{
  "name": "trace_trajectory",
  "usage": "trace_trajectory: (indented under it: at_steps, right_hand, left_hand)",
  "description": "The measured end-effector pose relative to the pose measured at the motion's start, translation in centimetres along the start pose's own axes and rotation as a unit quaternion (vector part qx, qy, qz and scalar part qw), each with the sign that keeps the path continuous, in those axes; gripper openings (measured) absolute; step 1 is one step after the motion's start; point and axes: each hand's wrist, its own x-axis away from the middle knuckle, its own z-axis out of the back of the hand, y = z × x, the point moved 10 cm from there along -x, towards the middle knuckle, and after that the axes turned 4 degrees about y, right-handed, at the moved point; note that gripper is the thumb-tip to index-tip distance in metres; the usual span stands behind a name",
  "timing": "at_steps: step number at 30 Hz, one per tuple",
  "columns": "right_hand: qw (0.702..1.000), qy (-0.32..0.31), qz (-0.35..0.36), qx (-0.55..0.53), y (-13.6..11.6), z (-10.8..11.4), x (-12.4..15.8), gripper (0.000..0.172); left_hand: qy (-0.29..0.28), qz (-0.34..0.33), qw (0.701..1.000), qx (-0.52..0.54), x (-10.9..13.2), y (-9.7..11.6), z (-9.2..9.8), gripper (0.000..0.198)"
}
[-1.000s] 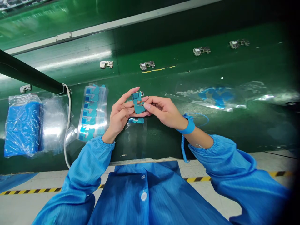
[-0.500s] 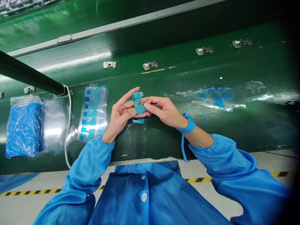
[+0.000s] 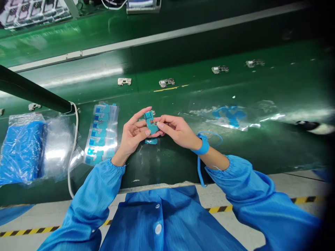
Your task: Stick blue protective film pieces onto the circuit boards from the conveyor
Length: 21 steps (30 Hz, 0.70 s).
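Between my hands, over the green bench, is a small phone circuit board point(image 3: 152, 128) with teal film pieces on its face. My left hand point(image 3: 134, 134) grips its left side, thumb near the bottom corner and index finger along the top. At the board's right edge, the thumb and fingers of my right hand point(image 3: 178, 129) are closed on it. A blue wrist strap point(image 3: 203, 145) with a coiled cord circles my right wrist. Just below the board lies another teal film piece point(image 3: 151, 141) on a clear strip. Left of my hands rests a clear sheet of teal film stickers point(image 3: 101, 134).
Several circuit boards point(image 3: 166, 82) lie in a row farther back. At left are a plastic-wrapped blue bundle point(image 3: 22, 150), a white cable point(image 3: 75, 139) and a dark slanted post point(image 3: 34, 89). A clear sheet with blue patches point(image 3: 230, 115) lies right; a dark-and-white object point(image 3: 315, 127) sits beyond.
The camera view has tilted, so the bench appears lower. Both hands keep hold of the board, which is slightly turned. A dark-and-white object now shows at the right edge.
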Motion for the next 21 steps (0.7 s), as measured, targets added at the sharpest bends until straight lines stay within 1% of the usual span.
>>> trace_trajectory:
  at_steps: [4,7,9,11,12,13,15,18,21]
  right_hand:
    - [1.000,-0.015,-0.003,0.002,0.4,-0.2,0.0,0.051]
    - [0.999,-0.024,-0.001,0.033,0.6,-0.5,0.0,0.048]
    - [0.995,0.009,0.047,0.091,-0.2,-0.1,0.1,0.035]
    - [0.974,0.064,0.137,0.170,-2.1,0.4,0.6,0.020]
    - [0.959,0.081,0.181,0.204,-3.0,0.3,1.0,0.019]
    - [0.945,0.086,0.217,0.230,-3.7,0.0,1.3,0.021]
    - [0.930,0.073,0.253,0.256,-4.3,-0.6,1.7,0.024]
    - [0.929,0.057,0.253,0.265,-3.9,-1.1,1.6,0.026]
    - [0.938,0.056,0.232,0.251,-3.1,-1.2,1.3,0.023]
  left_hand:
    - [0.000,0.002,0.999,0.035,0.0,-0.2,-0.2,0.077]
    - [0.011,-0.002,0.999,0.052,0.0,-0.5,0.0,0.076]
    - [0.036,-0.003,0.998,0.056,-0.1,-0.7,0.5,0.083]
    - [0.073,-0.009,0.996,0.053,-0.2,-0.6,1.3,0.088]
    - [0.089,-0.010,0.995,0.048,-0.2,-0.5,1.6,0.089]
    - [0.100,-0.007,0.994,0.042,-0.2,-0.5,1.8,0.090]
    - [0.111,0.006,0.993,0.035,-0.3,-0.6,1.9,0.091]
    - [0.119,0.022,0.992,0.046,-0.3,-0.7,1.6,0.091]
    - [0.129,0.030,0.990,0.049,-0.2,-0.7,1.2,0.083]
